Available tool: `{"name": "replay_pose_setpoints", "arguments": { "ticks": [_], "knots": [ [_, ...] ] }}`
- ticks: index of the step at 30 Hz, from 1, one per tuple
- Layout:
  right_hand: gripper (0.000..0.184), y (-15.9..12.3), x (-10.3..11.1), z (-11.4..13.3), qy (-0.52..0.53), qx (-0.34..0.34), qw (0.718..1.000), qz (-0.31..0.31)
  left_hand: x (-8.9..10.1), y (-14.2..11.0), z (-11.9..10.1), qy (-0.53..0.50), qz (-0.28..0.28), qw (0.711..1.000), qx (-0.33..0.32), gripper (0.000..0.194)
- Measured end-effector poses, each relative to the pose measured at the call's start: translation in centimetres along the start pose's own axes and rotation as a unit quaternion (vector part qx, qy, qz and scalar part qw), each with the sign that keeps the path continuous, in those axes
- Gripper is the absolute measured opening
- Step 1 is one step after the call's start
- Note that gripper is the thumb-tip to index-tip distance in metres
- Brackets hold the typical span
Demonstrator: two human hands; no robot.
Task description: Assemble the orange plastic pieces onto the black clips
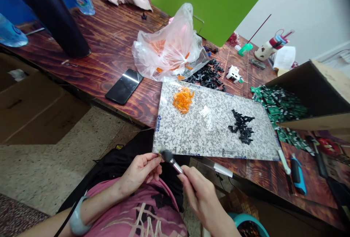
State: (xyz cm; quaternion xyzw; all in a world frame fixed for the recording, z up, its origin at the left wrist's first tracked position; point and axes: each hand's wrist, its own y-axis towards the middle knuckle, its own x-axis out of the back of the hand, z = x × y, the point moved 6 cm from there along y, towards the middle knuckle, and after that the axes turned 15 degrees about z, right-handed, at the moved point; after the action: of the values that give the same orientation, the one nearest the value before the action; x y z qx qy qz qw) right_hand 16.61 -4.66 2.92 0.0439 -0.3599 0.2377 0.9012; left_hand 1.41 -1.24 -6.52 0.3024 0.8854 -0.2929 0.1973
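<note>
My right hand point(203, 197) is shut on the metal ferrule of a small black-tipped brush point(167, 156). The brush's bristles reach my left hand point(139, 174), whose fingertips pinch a tiny item point(159, 153), too small to identify. Both hands are just below the near edge of a granite-patterned board point(186, 136). On the board lie a heap of orange pieces point(183, 99), a bunch of thin clear pieces point(209, 117), and a pile of black parts point(242, 125).
A black phone point(124, 86) and a plastic bag point(166, 45) lie on the wooden table point(109, 36). Black parts point(207, 74) sit behind the board. Green parts point(279, 107) spill from a cardboard box point(308, 93) at right. A blue-and-black tool point(298, 175) lies near the table's front edge.
</note>
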Motion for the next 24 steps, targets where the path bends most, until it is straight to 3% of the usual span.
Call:
{"name": "replay_pose_setpoints", "arguments": {
  "ticks": [2,4,7,9,11,13,15,16,20,24],
  "knots": [
    [0.017,0.5,-0.6,-0.8,0.012,-0.016,1.0,0.008,0.2,0.1,0.3,-0.006,0.003,1.0,0.004,0.039],
    [0.018,0.3,0.1,-1.1,0.028,-0.024,0.999,-0.022,0.4,0.1,0.5,-0.008,0.001,1.0,0.009,0.039],
    [0.018,-1.3,3.6,-2.5,0.011,-0.074,0.989,-0.128,0.0,-0.2,0.6,0.012,0.024,0.999,0.019,0.037],
    [0.02,-3.1,6.9,-4.9,-0.039,-0.148,0.964,-0.217,-0.6,-0.5,0.4,0.034,0.062,0.997,0.021,0.033],
    [0.028,-5.4,10.5,-8.3,-0.122,-0.239,0.913,-0.308,-1.1,-0.8,-0.3,0.077,0.094,0.993,0.006,0.027],
    [0.036,-8.0,14.0,-12.5,-0.199,-0.332,0.84,-0.38,-1.4,-0.8,-1.4,0.156,0.11,0.981,-0.04,0.022],
    [0.035,-10.6,16.9,-17.0,-0.243,-0.447,0.761,-0.402,-1.7,-0.6,-2.8,0.252,0.118,0.955,-0.106,0.02],
    [0.032,-11.7,18.1,-19.1,-0.246,-0.478,0.739,-0.405,-1.8,-0.5,-3.5,0.291,0.12,0.939,-0.141,0.02],
    [0.014,-15.4,21.2,-25.1,-0.219,-0.584,0.676,-0.392,-2.5,-0.2,-5.3,0.363,0.12,0.892,-0.241,0.024],
    [0.011,-17.8,22.1,-28.4,-0.184,-0.652,0.636,-0.37,-3.0,0.0,-5.8,0.387,0.122,0.873,-0.272,0.026]
  ]
}}
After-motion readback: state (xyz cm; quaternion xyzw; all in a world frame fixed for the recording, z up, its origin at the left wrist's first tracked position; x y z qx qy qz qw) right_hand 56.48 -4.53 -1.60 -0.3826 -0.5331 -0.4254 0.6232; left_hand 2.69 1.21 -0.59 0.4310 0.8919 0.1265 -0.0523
